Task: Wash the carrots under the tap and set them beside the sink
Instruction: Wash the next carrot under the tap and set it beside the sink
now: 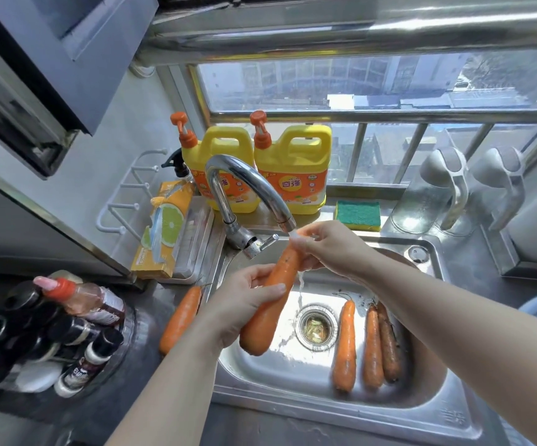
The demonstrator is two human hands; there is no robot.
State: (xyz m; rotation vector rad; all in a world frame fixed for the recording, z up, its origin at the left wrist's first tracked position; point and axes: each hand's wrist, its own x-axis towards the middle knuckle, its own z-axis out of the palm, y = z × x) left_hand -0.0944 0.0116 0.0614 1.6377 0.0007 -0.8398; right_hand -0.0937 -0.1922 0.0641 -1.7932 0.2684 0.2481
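A large carrot [268, 312] is held over the steel sink [421, 410], its thin end up under the running tap [244, 185]. My left hand [244, 300] grips its middle. My right hand [325, 246] wraps the thin end, right in the water stream. Three dirty carrots [346, 346] [372, 347] [389, 342] lie side by side in the basin, right of the drain [317, 328]. One carrot [181, 318] lies on the counter just left of the sink.
Two yellow detergent jugs [294, 169] stand behind the tap, a green-and-yellow sponge [358, 215] to their right. A box with a lime picture [164, 230] sits back left. Bottles [67, 323] crowd the left counter. Pitchers [444, 191] stand back right.
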